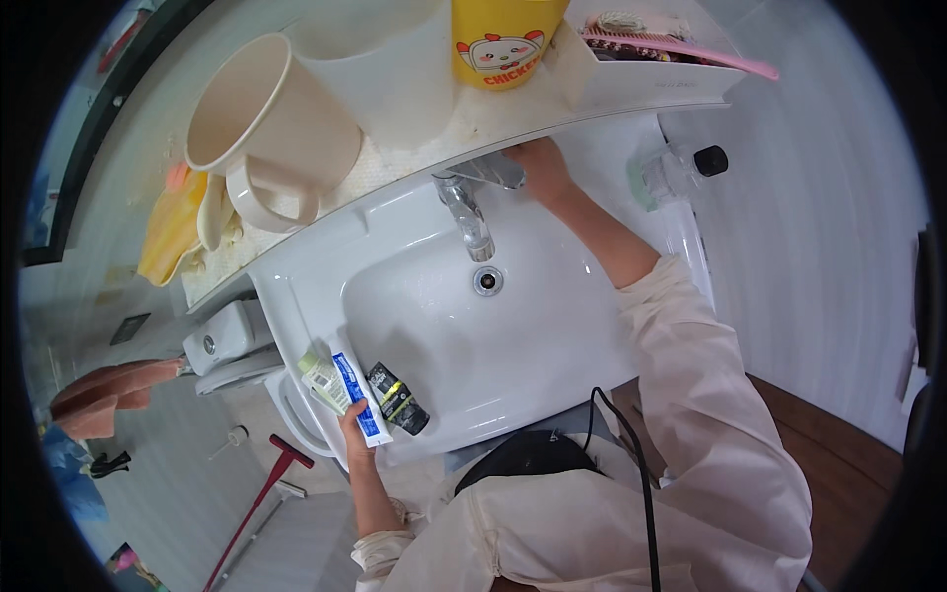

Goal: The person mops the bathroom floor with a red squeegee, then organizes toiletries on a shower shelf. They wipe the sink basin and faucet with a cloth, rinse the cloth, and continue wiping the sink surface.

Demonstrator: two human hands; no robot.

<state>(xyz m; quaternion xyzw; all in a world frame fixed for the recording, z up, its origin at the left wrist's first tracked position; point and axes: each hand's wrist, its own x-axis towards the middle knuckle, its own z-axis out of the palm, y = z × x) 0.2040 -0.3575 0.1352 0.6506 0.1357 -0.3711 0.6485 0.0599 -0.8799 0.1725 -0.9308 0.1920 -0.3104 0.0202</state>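
Observation:
My left hand (356,428) grips a white-and-blue squeeze tube (356,392) by its lower end, over the left front rim of a white washbasin (547,340). A pale green tube (322,381) is just left of it, partly behind. To its right is a black tube (398,399) with a yellow-green band; whether my fingers hold these two or they rest on the rim cannot be told. My right hand (544,172) reaches to the back of the basin, beside the lever of the chrome faucet (466,211). The shelf edge hides its fingertips. No water shows below the spout.
Overhanging the basin, a shelf (473,133) carries a beige mug (274,126), a translucent container (385,81), a yellow cup (507,48) and a white box (651,81) with a pink comb (688,55). A clear bottle (666,177) stands on the right rim. A toilet (229,340) is at left.

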